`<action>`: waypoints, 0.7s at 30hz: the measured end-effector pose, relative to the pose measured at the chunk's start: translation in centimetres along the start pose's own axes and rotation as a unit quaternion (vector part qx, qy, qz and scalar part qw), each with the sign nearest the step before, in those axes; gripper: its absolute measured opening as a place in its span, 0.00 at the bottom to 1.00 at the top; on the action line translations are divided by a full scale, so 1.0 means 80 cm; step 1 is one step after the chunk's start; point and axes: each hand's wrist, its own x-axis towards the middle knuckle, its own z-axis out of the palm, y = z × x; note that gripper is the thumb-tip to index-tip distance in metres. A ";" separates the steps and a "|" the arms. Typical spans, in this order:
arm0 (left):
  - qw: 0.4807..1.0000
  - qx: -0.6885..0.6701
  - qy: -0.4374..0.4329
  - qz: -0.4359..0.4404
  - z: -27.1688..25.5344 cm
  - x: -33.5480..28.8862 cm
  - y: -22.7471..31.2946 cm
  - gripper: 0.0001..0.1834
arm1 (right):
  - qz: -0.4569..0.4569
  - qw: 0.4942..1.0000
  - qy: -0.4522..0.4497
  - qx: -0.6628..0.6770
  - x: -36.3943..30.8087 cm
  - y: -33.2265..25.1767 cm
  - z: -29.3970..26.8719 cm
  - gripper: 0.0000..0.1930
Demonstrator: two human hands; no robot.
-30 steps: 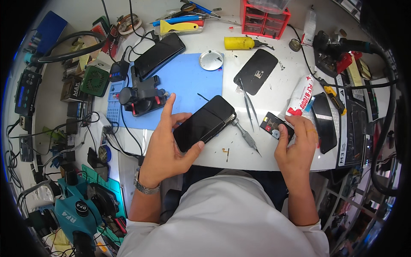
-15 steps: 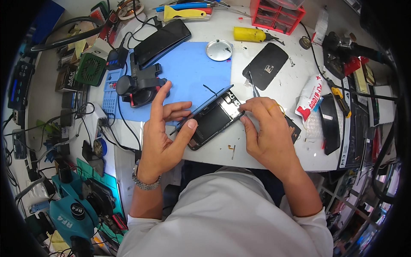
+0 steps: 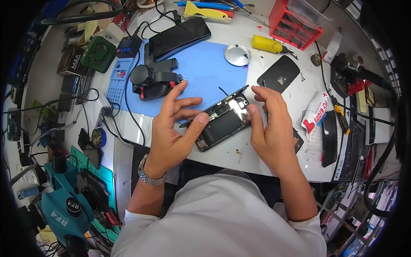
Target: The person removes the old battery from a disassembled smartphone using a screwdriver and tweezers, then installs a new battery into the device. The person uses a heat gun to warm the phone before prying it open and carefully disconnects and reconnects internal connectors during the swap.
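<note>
An opened smartphone body (image 3: 222, 124) lies on the white bench with its dark battery and circuit parts showing. Its black screen panel (image 3: 214, 107) is lifted up on edge along the far side. My left hand (image 3: 175, 128) grips the phone's left end, thumb on the frame and fingers behind the raised screen. My right hand (image 3: 267, 124) holds the phone's right end, thumb pressed on the top corner near a shiny metal part.
A blue work mat (image 3: 201, 77) lies behind the phone with a black and red clamp tool (image 3: 154, 81) on it. Nearby are a black back cover (image 3: 278, 73), a round metal dish (image 3: 236, 55), a yellow driver (image 3: 267, 43), a red drawer box (image 3: 295, 21), a second dark phone (image 3: 180, 36), and a white tube (image 3: 314, 118).
A second ago the phone lay shut under my left hand and my right hand held a small part at the right. Now both hands hold the phone with its screen raised and insides exposed.
</note>
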 end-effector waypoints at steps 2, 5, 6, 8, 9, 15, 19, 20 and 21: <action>1.000 -0.008 0.008 0.004 0.002 0.000 -0.002 0.44 | 0.053 0.998 -0.019 0.031 0.011 -0.001 0.002 0.12; 1.000 0.001 0.005 0.018 0.002 -0.001 -0.003 0.44 | 0.073 0.996 -0.022 0.043 0.022 0.005 0.008 0.11; 1.000 0.007 0.004 0.029 0.002 -0.001 -0.005 0.44 | 0.070 0.997 -0.019 0.041 0.024 0.007 0.009 0.12; 0.999 0.011 0.006 0.045 0.002 -0.002 -0.009 0.43 | 0.094 0.994 -0.018 0.054 0.027 0.006 0.012 0.12; 0.999 0.009 0.009 0.051 0.002 -0.004 -0.012 0.43 | 0.106 0.992 -0.017 0.060 0.029 0.005 0.012 0.12; 0.965 0.101 0.034 0.239 -0.001 -0.011 -0.039 0.38 | 0.095 0.994 -0.017 0.042 0.033 0.006 0.012 0.11; 0.934 0.196 0.027 0.298 -0.002 -0.024 -0.029 0.41 | 0.087 0.995 -0.013 0.038 0.034 0.003 0.014 0.11; 0.939 0.198 0.023 0.280 0.000 -0.028 -0.024 0.43 | 0.085 0.996 -0.011 0.038 0.034 0.003 0.014 0.11; 0.944 0.201 0.019 0.261 0.001 -0.031 -0.019 0.45 | 0.083 0.996 -0.010 0.037 0.034 0.004 0.014 0.11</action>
